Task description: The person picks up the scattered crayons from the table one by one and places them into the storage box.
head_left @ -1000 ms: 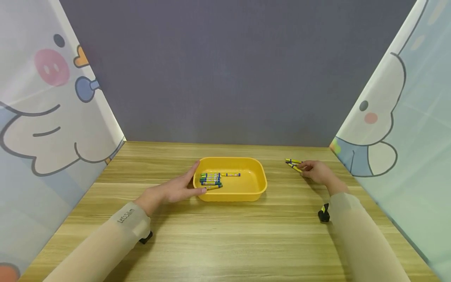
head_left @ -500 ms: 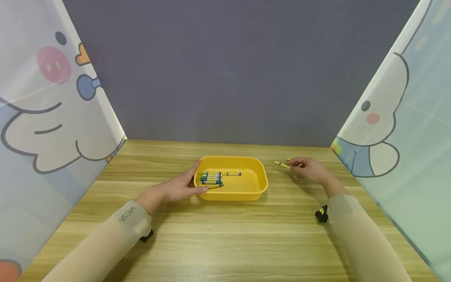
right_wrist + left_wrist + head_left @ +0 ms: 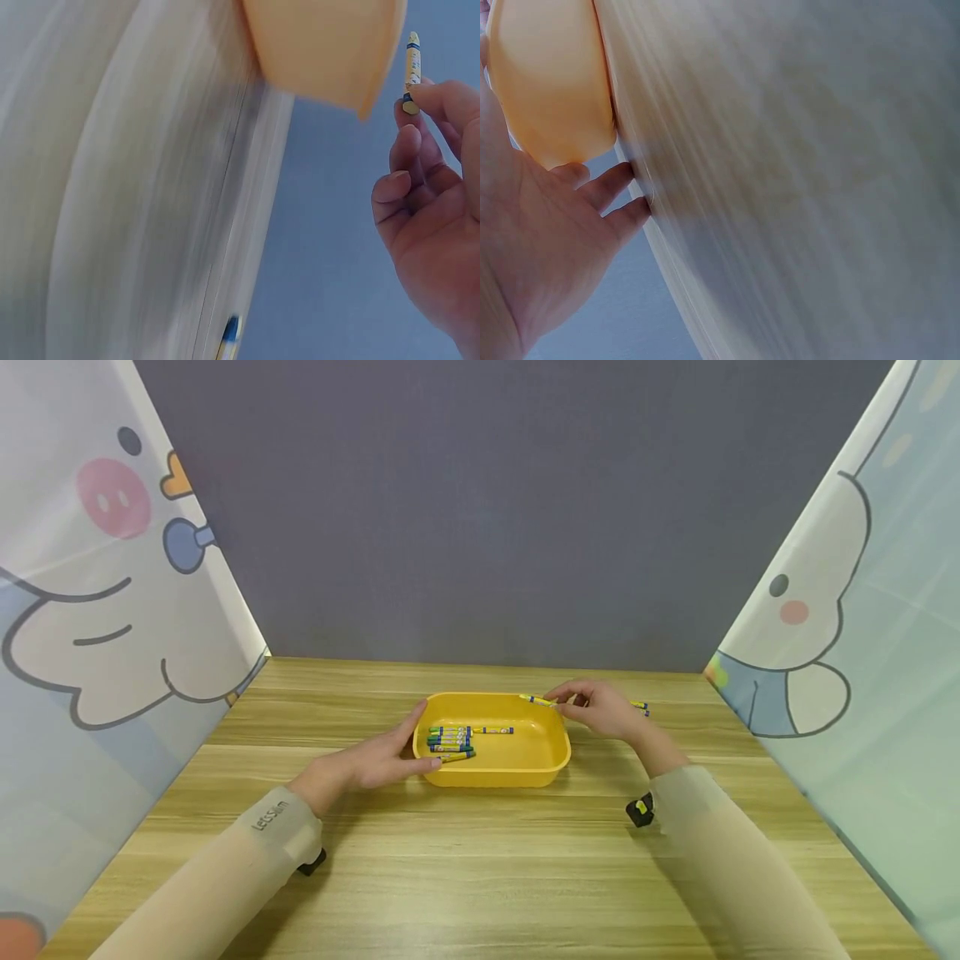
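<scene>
A yellow plastic tray (image 3: 491, 778) stands on the table. My left hand (image 3: 375, 762) lies against its left end, the thumb over the near rim and the other fingers fairly straight by the far corner. In the left wrist view this hand (image 3: 555, 232) touches the tray's outer wall (image 3: 555, 82). Several crayons (image 3: 450, 739) with green and yellow tips lie in the tray's left half, and one yellow crayon (image 3: 497, 731) sits nearer its middle. My right hand (image 3: 600, 708) pinches a yellow crayon (image 3: 412, 67) by its rear end, above the tray's far right corner.
Just beyond my right hand, crayons (image 3: 640, 704) lie on the wooden table (image 3: 480, 868), partly hidden by it. A grey panel (image 3: 480, 518) rises behind the table, with printed cartoon sheets (image 3: 112, 610) on both sides.
My right hand has picked up a yellow crayon from those on the right and carried it left to over the tray's edge. The left hand and the tray hold still.
</scene>
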